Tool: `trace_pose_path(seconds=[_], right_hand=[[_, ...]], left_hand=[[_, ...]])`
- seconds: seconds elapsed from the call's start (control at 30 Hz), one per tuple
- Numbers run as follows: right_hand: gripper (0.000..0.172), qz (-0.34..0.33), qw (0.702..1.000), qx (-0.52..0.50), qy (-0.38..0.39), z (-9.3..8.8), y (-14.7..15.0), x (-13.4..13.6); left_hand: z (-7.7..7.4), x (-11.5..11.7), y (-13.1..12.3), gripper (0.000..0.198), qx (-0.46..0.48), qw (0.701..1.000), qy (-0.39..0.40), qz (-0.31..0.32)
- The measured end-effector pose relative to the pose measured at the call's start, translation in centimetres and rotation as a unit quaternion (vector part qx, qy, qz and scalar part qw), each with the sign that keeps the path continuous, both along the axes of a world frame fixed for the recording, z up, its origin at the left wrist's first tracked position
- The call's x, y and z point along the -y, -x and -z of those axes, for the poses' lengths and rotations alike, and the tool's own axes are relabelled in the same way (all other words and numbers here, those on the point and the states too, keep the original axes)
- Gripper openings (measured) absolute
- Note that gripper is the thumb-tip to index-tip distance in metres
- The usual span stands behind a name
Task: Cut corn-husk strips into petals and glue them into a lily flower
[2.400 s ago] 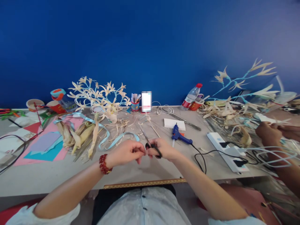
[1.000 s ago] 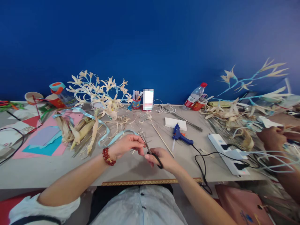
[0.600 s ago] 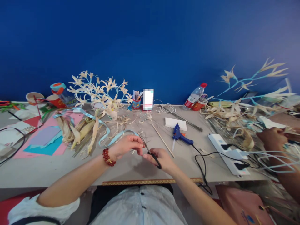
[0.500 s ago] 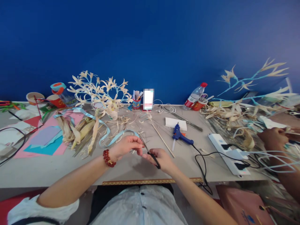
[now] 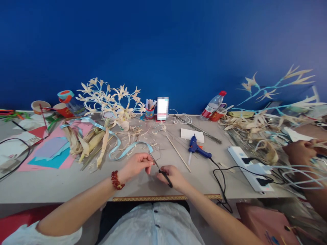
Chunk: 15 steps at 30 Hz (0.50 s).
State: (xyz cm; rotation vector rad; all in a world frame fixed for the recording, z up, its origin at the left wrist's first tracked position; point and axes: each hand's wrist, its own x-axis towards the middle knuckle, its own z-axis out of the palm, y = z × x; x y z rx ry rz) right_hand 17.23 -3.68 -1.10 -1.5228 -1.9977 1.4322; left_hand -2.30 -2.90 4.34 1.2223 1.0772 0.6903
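Note:
My right hand (image 5: 171, 177) is closed around the black handles of a pair of scissors (image 5: 166, 178), whose blades point up and left. Just left of the blades, my left hand (image 5: 139, 166) has its thumb and fingers pinched together; what it holds is too small to make out. A light blue ribbon (image 5: 133, 147) lies curled on the table behind my left hand. A pale thin stick (image 5: 178, 153) rests on the table beyond my right hand. Further right lies a blue glue gun (image 5: 196, 148) with its black cord.
Husk flowers on blue stems (image 5: 112, 102) stand at the back left, above dried corn husks (image 5: 94, 144) and coloured paper (image 5: 48, 163). A white power strip (image 5: 250, 170) with cables lies right. Another person's hand (image 5: 298, 153) works at the far right. A bottle (image 5: 213, 104) leans against the wall.
Both hands have shifted slightly down and towards me. The scissors have moved a little to the left with my right hand. My left hand keeps its pinch.

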Motion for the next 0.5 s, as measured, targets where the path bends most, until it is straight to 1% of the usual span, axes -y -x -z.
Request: trace_pose_path(seconds=[0.13,0.2,0.27,0.37,0.43,0.5], right_hand=[[0.029,0.003,0.999,0.022,-0.027,-0.6,0.3,0.2],[0.029,-0.012,0.999,0.034,-0.038,-1.2,1.0,0.5],[0.028,-0.041,0.997,0.051,-0.049,-1.9,2.1,0.8],[0.026,-0.09,0.991,0.073,-0.067,-2.6,4.7,1.8],[0.026,-0.126,0.987,0.075,-0.071,-2.6,7.1,2.8],[0.026,-0.18,0.979,0.07,-0.06,-2.1,9.8,4.2]], left_hand=[[-0.1,0.3,0.2,0.018,0.004,1.0,-0.003,-0.006],[-0.1,1.0,0.7,0.017,0.002,1.0,-0.005,-0.02],[-0.1,2.2,1.7,0.018,-0.012,0.999,-0.003,-0.038],[-0.1,5.1,4.1,0.02,-0.044,0.995,0.004,-0.09],[0.0,7.8,6.3,0.022,-0.065,0.988,0.011,-0.14],[0.1,11.0,8.5,0.027,-0.085,0.977,0.044,-0.193]])
